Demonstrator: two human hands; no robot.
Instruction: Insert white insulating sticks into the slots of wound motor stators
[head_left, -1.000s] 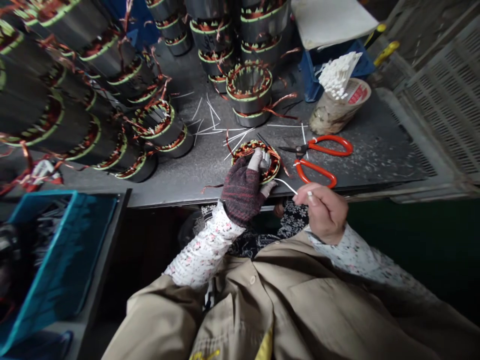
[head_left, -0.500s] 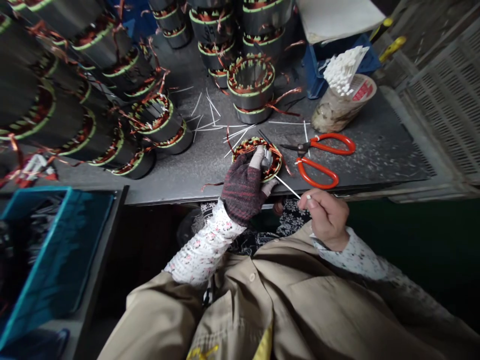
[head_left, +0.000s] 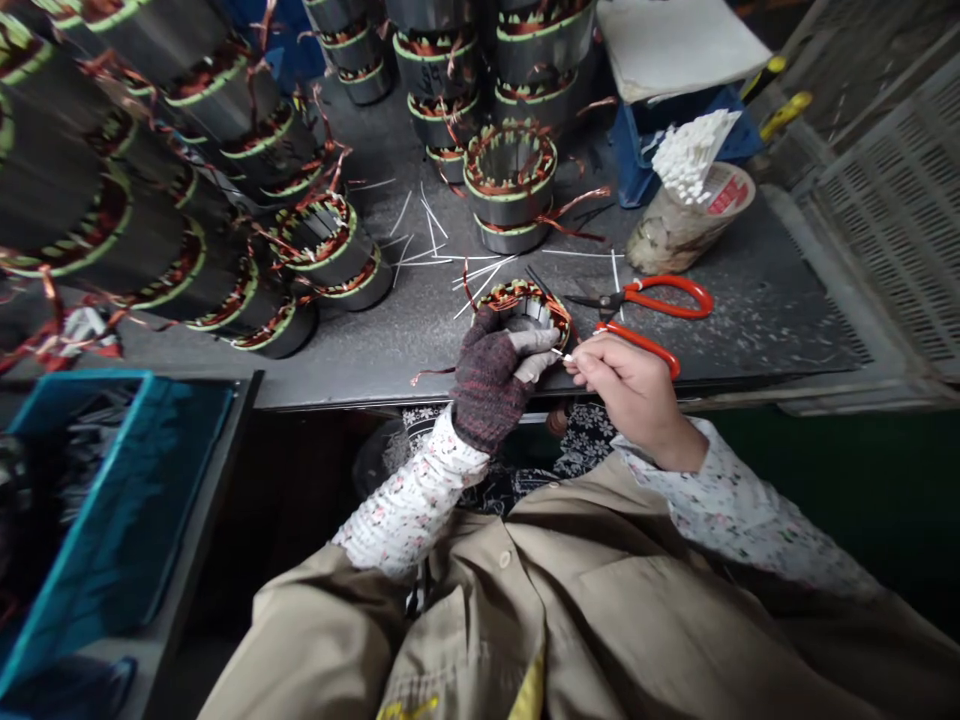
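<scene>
A motor stator (head_left: 534,311) with copper windings and a pale green rim stands at the table's front edge. My left hand (head_left: 491,375), in a dark knitted fingerless glove with pale wrapped fingertips, is closed on its near rim. My right hand (head_left: 630,390), bare, pinches a thin white strip (head_left: 561,355) that looks like a cable tie, at the stator's near right rim beside my left fingertips. Most of the strip is hidden by the fingers. Red-handled scissors (head_left: 667,297) lie open just beyond my right hand, which partly covers them.
Stacked stators (head_left: 517,185) fill the back and left of the table. White strip pieces (head_left: 484,272) lie scattered behind my hands. A cup (head_left: 664,235) holds a white bundle, near a blue bin (head_left: 626,150). A teal crate (head_left: 90,500) sits at the left.
My right hand has moved left and up to the stator's rim with the white strip. My left thumb and fingers have come together at that spot. The view has shifted slightly.
</scene>
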